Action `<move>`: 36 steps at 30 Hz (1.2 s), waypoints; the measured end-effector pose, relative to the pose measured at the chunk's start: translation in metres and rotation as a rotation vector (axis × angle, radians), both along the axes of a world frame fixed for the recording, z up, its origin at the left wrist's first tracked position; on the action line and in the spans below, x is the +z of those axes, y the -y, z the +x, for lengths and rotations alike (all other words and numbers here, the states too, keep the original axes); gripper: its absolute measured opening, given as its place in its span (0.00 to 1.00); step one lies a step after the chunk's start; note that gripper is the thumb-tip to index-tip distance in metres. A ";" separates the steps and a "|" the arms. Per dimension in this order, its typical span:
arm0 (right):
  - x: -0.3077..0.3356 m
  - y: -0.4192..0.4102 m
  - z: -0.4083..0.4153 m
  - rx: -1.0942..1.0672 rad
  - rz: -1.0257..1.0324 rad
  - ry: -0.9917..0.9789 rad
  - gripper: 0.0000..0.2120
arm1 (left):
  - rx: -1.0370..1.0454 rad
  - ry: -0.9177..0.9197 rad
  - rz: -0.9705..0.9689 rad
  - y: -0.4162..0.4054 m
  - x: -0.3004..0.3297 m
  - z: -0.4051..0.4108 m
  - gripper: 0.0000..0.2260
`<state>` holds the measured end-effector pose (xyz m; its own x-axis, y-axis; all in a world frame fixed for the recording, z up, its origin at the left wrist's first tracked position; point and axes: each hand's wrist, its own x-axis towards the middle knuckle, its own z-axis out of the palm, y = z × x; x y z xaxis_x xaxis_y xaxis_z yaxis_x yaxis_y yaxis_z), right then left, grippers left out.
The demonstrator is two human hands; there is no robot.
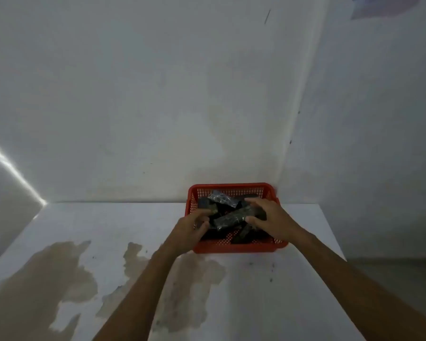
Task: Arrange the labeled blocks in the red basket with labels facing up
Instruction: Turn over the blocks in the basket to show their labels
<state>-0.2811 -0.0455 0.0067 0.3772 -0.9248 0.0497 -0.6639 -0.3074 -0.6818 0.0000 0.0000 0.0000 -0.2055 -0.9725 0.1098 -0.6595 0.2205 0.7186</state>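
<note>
Basket: a red basket (234, 247) with perforated walls is sitting on the white surface (256, 303), right of centre in the frame, close against the corner of the two walls.
Blocks: a loose heap of dark blocks (217, 201) is lying inside the basket, tilted at mixed angles and overlapping; the labels are too blurred to read, and which faces are pointing up cannot be told.
Held block: one long dark block (229, 220) is lying slantwise across the middle of the heap, between the two hands.
Left hand: the left hand (191, 226) is reaching over the basket's left wall, its grip curling around the lower left end of the heap; whether the fingers are actually clamping a block there cannot be told.
Right hand: the right hand (268, 216) is reaching in from the right, thumb and fingers closing on the right end of the long block.
Surface: brown stains (67, 267) are spreading over the lower left and centre of the surface.
Background: pale walls (158, 94) are filling the upper frame.
</note>
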 end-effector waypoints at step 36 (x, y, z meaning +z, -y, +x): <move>-0.058 0.135 -0.013 0.208 0.345 -0.141 0.15 | 0.186 0.056 -0.104 0.057 -0.130 0.020 0.31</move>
<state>-0.2941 -0.1810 -0.0514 0.5387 -0.7816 -0.3146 -0.7056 -0.2144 -0.6754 0.0204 -0.0574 -0.1295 -0.0323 -0.9782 0.2050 -0.7341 0.1625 0.6593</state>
